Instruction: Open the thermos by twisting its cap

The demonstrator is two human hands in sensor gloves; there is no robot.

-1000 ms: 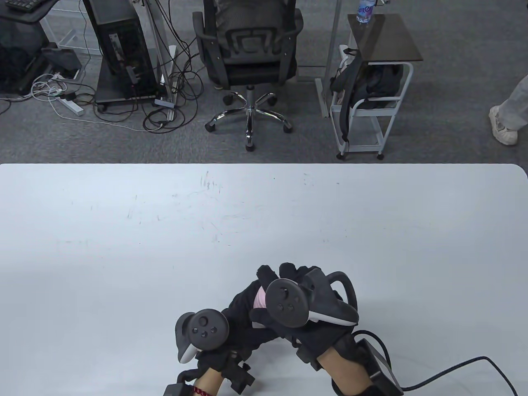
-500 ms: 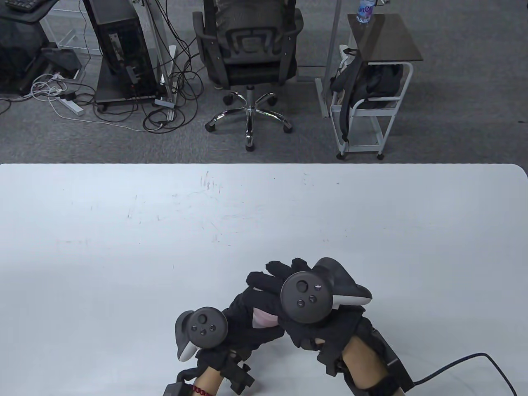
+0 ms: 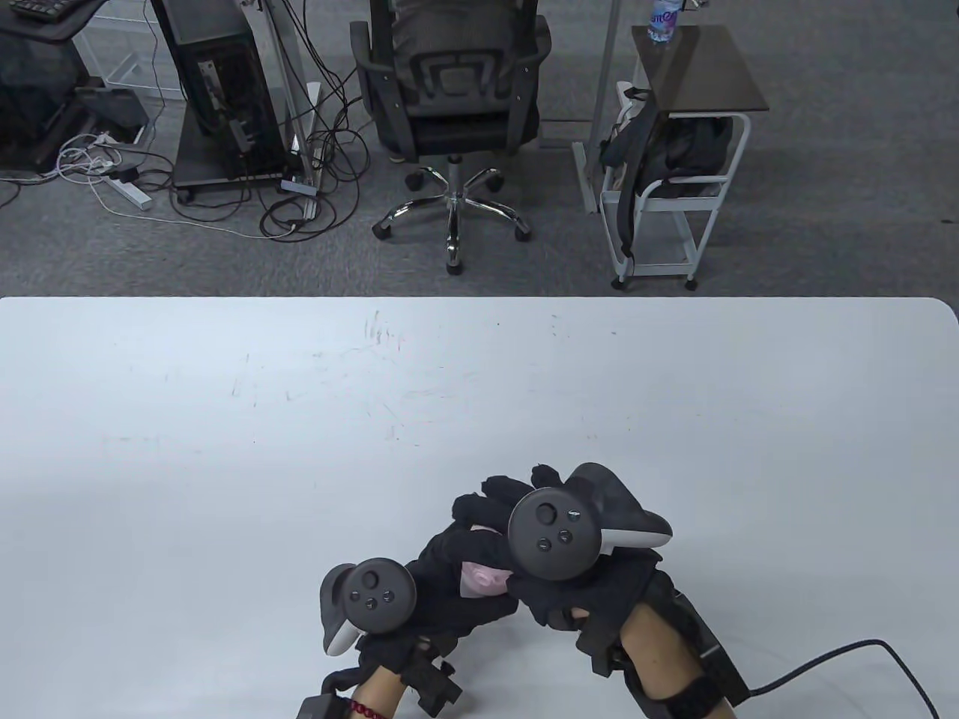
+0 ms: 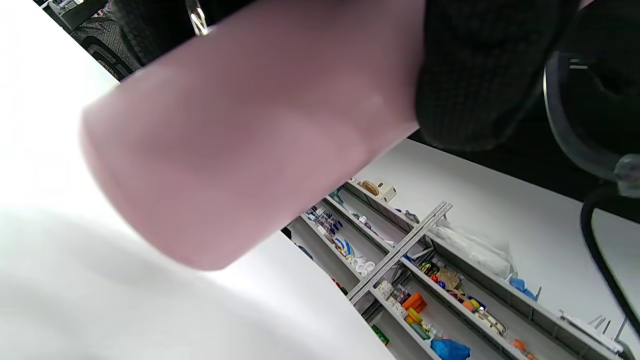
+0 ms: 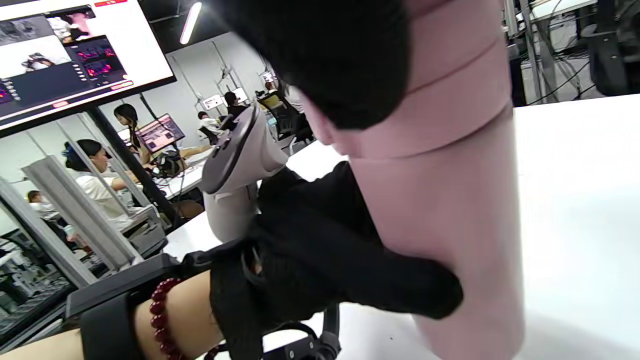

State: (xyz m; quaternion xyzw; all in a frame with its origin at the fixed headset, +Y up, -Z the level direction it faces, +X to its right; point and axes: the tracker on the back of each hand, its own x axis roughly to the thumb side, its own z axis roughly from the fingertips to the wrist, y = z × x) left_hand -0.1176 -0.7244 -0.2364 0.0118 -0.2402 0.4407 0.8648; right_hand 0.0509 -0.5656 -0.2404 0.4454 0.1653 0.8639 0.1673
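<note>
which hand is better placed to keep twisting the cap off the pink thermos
The right hand. It already sits over the cap at the top of the thermos, while the left hand wraps the body lower down, steadying it on the table.

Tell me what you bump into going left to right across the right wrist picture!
Red bead bracelet → grey tracker → left hand gripping → pink thermos → white table.
</note>
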